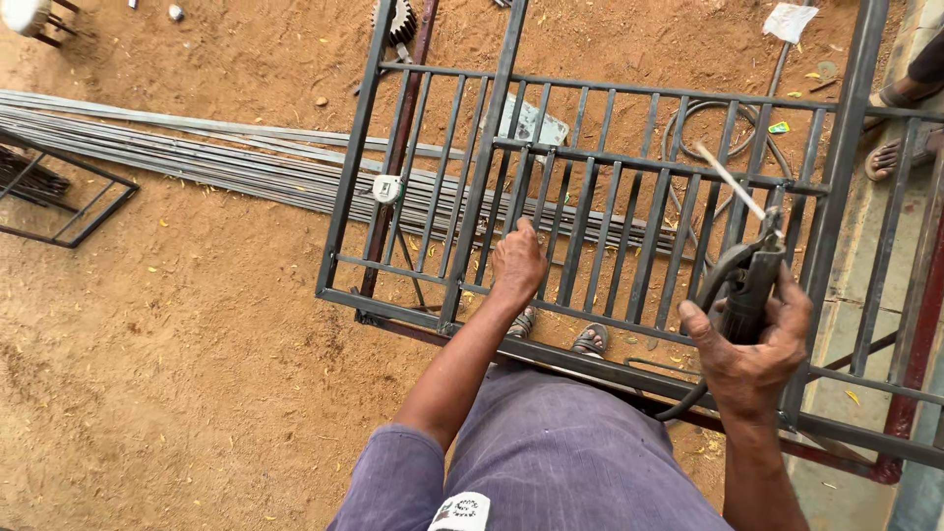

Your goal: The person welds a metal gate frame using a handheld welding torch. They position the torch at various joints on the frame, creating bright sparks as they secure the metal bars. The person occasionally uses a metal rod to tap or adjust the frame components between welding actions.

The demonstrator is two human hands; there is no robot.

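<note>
While left hand (518, 264) pinches a bar of the dark steel grille frame (472, 187), right hand (752, 349) grips the black electrode holder (752, 285) with its pale welding rod (730, 181).

White crumpled packet (532, 122) w/ grey print lies on sand under the grille, just above left hand (517, 264). White paper scrap (789, 21) far above right hand (749, 346), top edge. Small green wrapper (779, 127) between.

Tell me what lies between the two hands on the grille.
In the head view, upright bars of the metal grille lie between the left hand and the right hand, which holds an electrode holder; sandalled feet show beneath.
</note>
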